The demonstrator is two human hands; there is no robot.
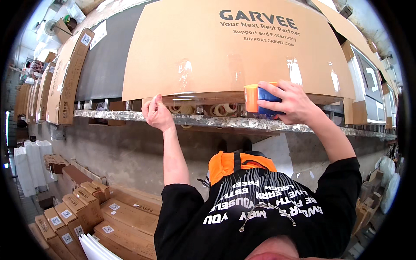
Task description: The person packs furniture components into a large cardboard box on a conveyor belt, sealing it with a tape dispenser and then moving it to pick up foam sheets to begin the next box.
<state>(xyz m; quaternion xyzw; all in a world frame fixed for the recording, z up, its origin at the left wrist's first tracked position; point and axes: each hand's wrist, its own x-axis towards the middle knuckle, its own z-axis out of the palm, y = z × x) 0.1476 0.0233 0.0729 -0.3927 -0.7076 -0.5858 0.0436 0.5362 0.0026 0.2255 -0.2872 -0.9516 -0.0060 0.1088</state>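
Note:
A large, flat brown cardboard box point(173, 47) with dark print lies before me, several shiny strips of clear tape stuck down near its front edge. My right hand point(290, 102) is wrapped round an orange and blue tape dispenser point(251, 99) at this edge, right of the middle. Left of it, my left hand point(157, 113) is closed in a pinch at the box's front edge, its thumb pointing up. A see-through strip of clear tape point(203, 99) seems to stretch from these fingers toward the dispenser; its end is hidden in them.
The box rests on a conveyor with a worn, paint-spattered front rail point(208, 121); tape rolls point(223, 109) sit behind it. Upright boxes point(69, 78) stand at left on the line, a framed panel point(368, 82) at right. Stacked cartons point(82, 203) and white foam point(30, 167) fill the lower left.

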